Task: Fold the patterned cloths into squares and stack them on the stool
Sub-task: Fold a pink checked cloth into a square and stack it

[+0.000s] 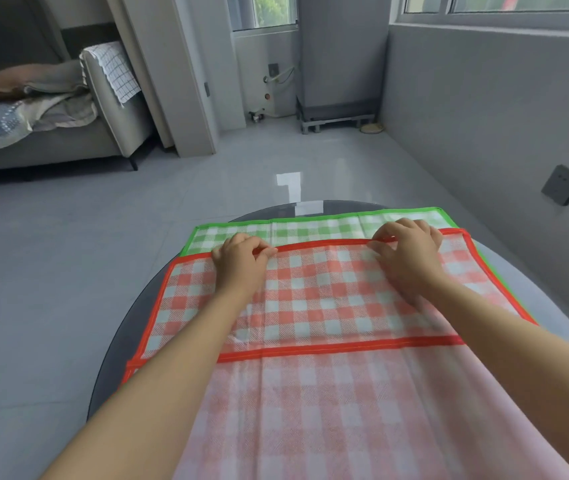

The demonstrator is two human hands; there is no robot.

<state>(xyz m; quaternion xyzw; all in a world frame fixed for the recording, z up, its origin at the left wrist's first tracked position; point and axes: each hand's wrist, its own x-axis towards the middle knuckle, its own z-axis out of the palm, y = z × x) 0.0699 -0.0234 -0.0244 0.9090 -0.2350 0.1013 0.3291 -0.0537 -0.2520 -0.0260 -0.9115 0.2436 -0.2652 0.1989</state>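
On the round bench (pixel 120 327), the red cloth (pixel 311 299) lies over the green cloth (pixel 297 230). The left hand (pixel 241 259) and right hand (pixel 409 251) each pinch its far hem. This looks like the first fold; next, draw that hem toward the near edge, keeping corners matched.

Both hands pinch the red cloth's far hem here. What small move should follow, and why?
Probably draw that hem back toward the near edge. The left hand and right hand pinch it, and the red cloth lies over the green cloth, not yet square.
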